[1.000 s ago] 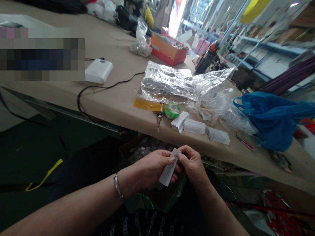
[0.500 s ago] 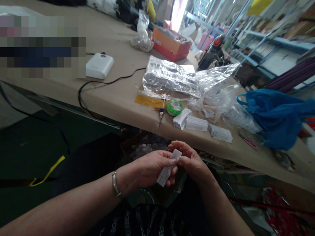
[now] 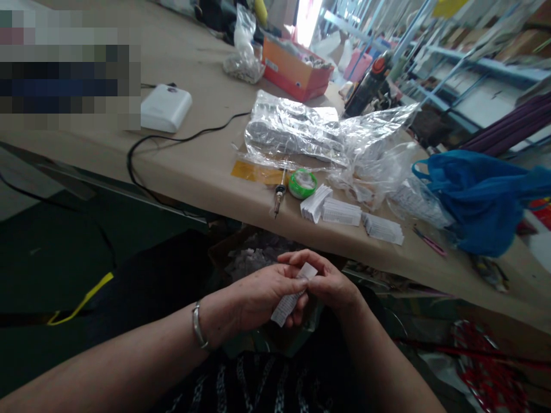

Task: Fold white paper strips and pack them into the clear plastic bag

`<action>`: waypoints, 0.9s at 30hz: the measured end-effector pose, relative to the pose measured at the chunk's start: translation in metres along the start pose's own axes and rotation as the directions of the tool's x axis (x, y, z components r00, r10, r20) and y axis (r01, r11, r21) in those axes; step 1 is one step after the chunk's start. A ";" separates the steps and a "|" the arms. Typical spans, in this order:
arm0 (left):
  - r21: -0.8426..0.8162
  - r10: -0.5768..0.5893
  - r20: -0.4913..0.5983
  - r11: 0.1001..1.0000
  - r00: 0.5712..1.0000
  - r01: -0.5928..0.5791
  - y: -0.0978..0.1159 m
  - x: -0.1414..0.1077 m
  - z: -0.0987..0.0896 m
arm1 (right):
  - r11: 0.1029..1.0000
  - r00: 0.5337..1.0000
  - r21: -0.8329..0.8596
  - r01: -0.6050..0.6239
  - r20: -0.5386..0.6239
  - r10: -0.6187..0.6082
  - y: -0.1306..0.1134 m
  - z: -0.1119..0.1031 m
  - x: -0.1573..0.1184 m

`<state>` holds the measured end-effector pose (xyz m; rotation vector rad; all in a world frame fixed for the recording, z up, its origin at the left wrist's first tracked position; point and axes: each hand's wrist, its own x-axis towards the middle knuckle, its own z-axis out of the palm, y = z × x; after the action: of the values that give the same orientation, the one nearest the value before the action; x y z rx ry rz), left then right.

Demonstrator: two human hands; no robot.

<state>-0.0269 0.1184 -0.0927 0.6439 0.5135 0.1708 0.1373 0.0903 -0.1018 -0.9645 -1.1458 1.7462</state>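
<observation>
Between my hands, over my lap, is a narrow white label (image 3: 286,307) covered in small print. My left hand (image 3: 275,289), with a metal bangle at the wrist, pinches it between thumb and fingers. Close against it, my right hand (image 3: 333,284) has its thumb at the label's upper end, with its fingers curled behind the left hand. Part of the label is hidden by my left thumb. On the table edge beyond lie stacks of similar white labels (image 3: 341,212), beside a green-rimmed round container (image 3: 302,183) and a soldering iron (image 3: 279,198).
Clear plastic bags (image 3: 297,129) lie behind the stacks, with an orange box (image 3: 297,69) farther back. A blue bag (image 3: 477,201) and pink-handled scissors (image 3: 429,240) are to the right. A white power bank (image 3: 167,108) and black cable lie left. Below the table edge is a box of scraps (image 3: 249,258).
My right hand's fingers have shifted left, curling farther behind the left hand. The label stays in my grip at nearly the same tilt. The whole view has shifted slightly.
</observation>
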 end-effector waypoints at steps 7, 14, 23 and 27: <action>-0.068 0.067 -0.140 0.995 0.988 -0.077 0.007 -0.006 -0.002 | 0.605 0.884 -0.783 0.148 -0.170 -0.436 -0.007 0.015 -0.006; -0.072 0.093 -0.155 0.992 0.984 -0.105 0.007 -0.006 -0.005 | 0.494 0.859 -0.864 0.096 -0.179 -0.479 -0.001 0.022 -0.005; -0.014 0.174 -0.221 0.983 0.959 -0.182 0.005 -0.010 -0.011 | 0.916 0.889 -0.398 0.039 -0.405 -0.214 -0.006 0.024 0.016; 0.008 0.204 -0.248 0.978 0.947 -0.208 0.006 -0.010 -0.015 | 0.940 0.896 -0.340 0.016 -0.413 -0.164 -0.008 0.024 0.025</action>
<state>-0.0435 0.1284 -0.0949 0.6616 0.6844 0.4578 0.1077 0.1074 -0.0912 -1.3986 -1.1759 1.1908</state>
